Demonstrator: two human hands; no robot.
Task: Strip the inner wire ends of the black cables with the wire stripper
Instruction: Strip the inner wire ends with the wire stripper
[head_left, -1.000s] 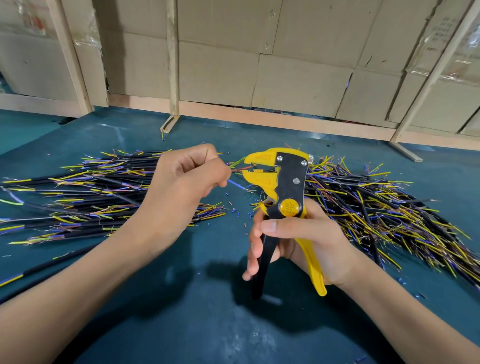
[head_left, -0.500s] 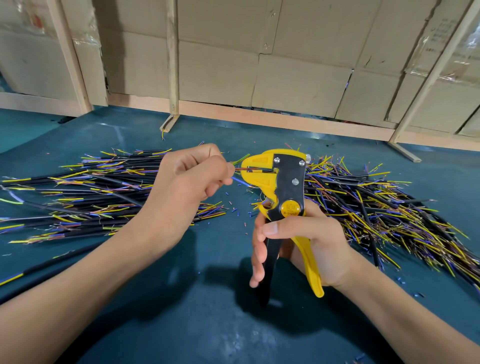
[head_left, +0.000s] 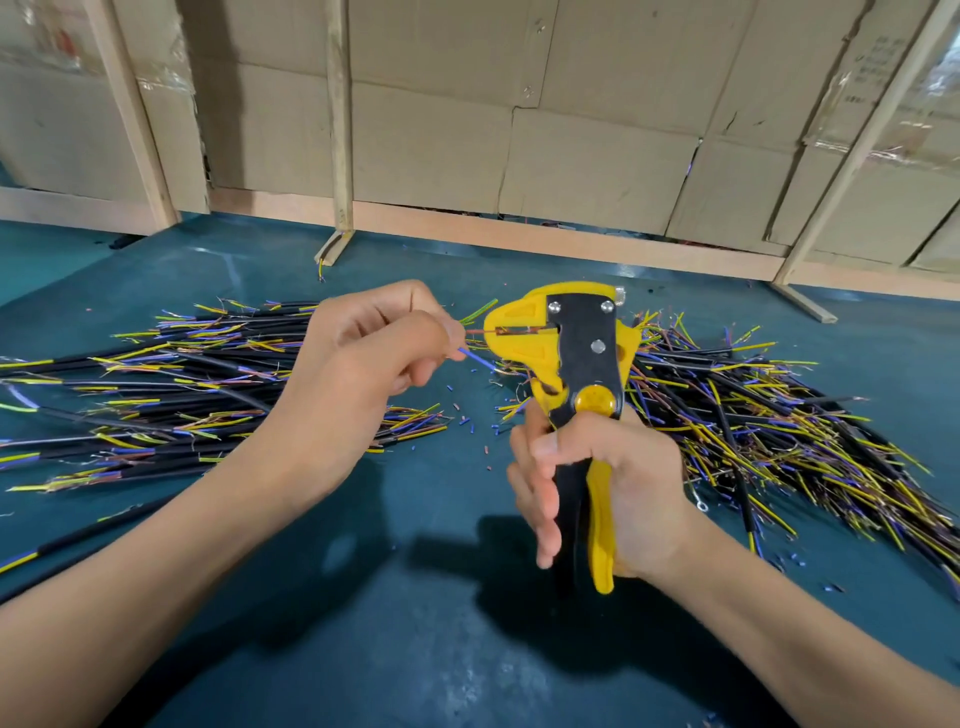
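Observation:
My right hand (head_left: 602, 483) grips the handles of a yellow and black wire stripper (head_left: 576, 364), held upright with its jaws pointing left. My left hand (head_left: 374, 358) pinches a black cable, most of it hidden in the fist. Three inner wires stick out of the fingers: a brown one (head_left: 475, 330) runs into the stripper's jaws, a green-yellow one (head_left: 480, 310) points up and a blue one (head_left: 475, 358) points down. The handles are squeezed close together.
A pile of black cables (head_left: 156, 395) with coloured ends lies left on the teal mat (head_left: 415, 649). A second pile (head_left: 769, 415) lies right, behind the stripper. Small insulation bits (head_left: 467, 415) are scattered between them. A cardboard wall with wooden struts (head_left: 340, 156) stands behind.
The stripper's jaws have shut on the brown wire and its handles have come together under my right hand. My left hand stayed by the jaws, holding the cable.

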